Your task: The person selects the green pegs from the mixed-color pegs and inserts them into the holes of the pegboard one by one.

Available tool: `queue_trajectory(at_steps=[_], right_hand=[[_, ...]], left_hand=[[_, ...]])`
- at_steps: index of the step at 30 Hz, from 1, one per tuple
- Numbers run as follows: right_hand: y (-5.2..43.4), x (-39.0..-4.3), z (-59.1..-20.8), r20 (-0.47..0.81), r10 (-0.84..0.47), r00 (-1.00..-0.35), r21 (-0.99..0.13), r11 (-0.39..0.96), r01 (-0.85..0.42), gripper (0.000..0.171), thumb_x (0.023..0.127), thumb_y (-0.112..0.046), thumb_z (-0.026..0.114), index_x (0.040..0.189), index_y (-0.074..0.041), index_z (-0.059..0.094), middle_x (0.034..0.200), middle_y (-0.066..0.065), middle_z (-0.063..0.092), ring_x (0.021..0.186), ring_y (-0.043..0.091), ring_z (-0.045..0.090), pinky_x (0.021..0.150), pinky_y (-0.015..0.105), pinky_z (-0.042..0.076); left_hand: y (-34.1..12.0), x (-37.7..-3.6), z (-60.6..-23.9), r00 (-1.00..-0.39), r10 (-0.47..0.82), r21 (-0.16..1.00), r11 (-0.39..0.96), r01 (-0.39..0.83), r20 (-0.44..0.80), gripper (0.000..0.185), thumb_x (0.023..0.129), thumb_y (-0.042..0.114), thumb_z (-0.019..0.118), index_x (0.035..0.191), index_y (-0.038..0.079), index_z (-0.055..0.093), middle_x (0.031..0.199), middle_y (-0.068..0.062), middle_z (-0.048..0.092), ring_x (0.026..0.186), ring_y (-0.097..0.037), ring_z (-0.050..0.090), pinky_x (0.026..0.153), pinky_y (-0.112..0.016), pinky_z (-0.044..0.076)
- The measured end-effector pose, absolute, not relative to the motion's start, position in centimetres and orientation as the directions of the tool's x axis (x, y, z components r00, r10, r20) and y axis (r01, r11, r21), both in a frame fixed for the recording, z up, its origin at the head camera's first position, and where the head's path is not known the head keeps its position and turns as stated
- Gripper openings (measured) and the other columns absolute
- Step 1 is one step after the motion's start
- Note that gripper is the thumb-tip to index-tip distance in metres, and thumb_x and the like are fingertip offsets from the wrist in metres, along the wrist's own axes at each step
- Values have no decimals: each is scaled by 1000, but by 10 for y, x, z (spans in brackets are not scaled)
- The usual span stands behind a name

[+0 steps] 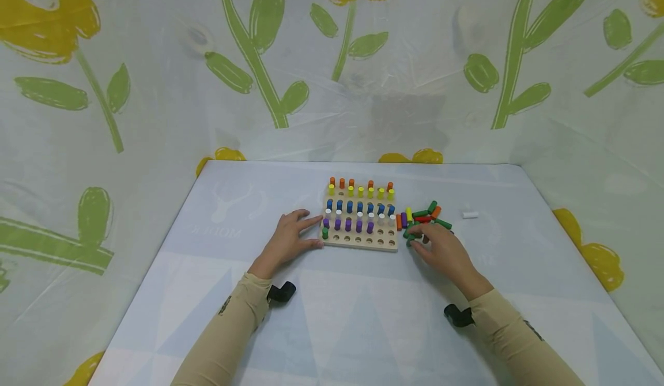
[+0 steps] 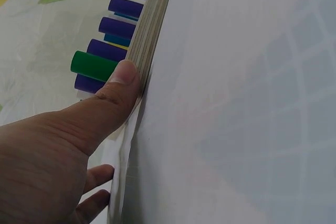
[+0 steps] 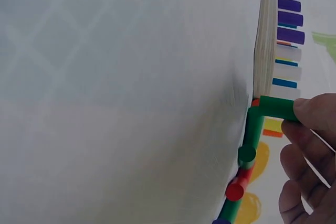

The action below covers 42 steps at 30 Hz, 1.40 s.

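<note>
A wooden pegboard lies mid-table with rows of orange, yellow, blue, white and purple pegs standing in it. One green peg stands at its near left corner. My left hand rests against the board's left edge, fingers extended, with the thumb pressing the board's side. My right hand is at a pile of loose pegs right of the board and pinches a green peg in its fingertips. Under it lie another green peg and a red peg.
A single white peg lies apart, further right on the pale table. Flower-print sheeting walls in the table at the back and both sides. The board's front row has several bare holes.
</note>
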State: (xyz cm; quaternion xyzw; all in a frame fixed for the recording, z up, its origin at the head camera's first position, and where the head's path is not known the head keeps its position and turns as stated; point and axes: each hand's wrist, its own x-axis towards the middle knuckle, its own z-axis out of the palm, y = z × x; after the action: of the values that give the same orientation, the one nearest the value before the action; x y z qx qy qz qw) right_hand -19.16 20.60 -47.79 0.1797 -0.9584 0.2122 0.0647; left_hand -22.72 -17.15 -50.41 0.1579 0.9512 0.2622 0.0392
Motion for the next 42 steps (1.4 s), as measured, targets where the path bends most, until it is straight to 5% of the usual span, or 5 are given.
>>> queue_trajectory(at_steps=[42], right_hand=[[169, -196, -471, 225, -373, -900, -398, 808, -434, 28, 89, -16, 79, 115, -10, 70, 108, 4, 72, 88, 19, 63, 76, 37, 56]], left_hand=[[-172, -227, -504, -948, 317, 522, 806, 280, 19, 72, 87, 46, 79, 150, 26, 53, 156, -17, 40, 148, -37, 30, 124, -58, 10]])
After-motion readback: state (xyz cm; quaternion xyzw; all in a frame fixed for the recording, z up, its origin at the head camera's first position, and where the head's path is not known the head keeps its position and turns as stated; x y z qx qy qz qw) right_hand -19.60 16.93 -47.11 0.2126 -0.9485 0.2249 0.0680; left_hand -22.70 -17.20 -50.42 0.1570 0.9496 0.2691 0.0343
